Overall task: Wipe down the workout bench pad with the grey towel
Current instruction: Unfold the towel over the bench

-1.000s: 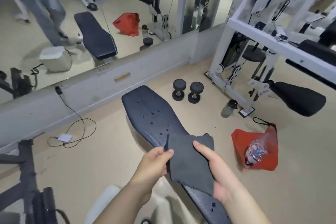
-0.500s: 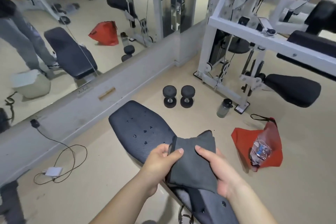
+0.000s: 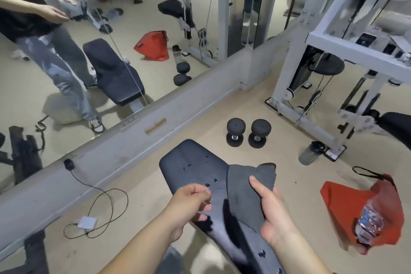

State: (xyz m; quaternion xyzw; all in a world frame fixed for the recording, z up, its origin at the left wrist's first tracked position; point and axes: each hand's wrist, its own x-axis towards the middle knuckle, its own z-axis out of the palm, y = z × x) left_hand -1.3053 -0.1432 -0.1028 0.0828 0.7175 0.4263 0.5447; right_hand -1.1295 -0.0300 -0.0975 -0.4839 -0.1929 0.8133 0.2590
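Observation:
The dark bench pad (image 3: pixel 195 167) runs from the middle of the view down toward me, with water droplets scattered on its surface. My right hand (image 3: pixel 273 209) grips the grey towel (image 3: pixel 246 193), which hangs just above the pad's right side. My left hand (image 3: pixel 191 204) hovers over the pad's left edge with fingers curled in and nothing in it, apart from the towel.
Two black dumbbells (image 3: pixel 248 132) stand on the floor beyond the pad, a bottle (image 3: pixel 310 153) to their right. A red bag (image 3: pixel 364 209) lies at the right. A white machine frame (image 3: pixel 333 51) fills the upper right. A cable and charger (image 3: pixel 87 222) lie at the left under the wall mirror (image 3: pixel 66 40).
My left hand has let go of the towel and pulled back to the left. The towel now hangs from my right hand alone, shifted rightward.

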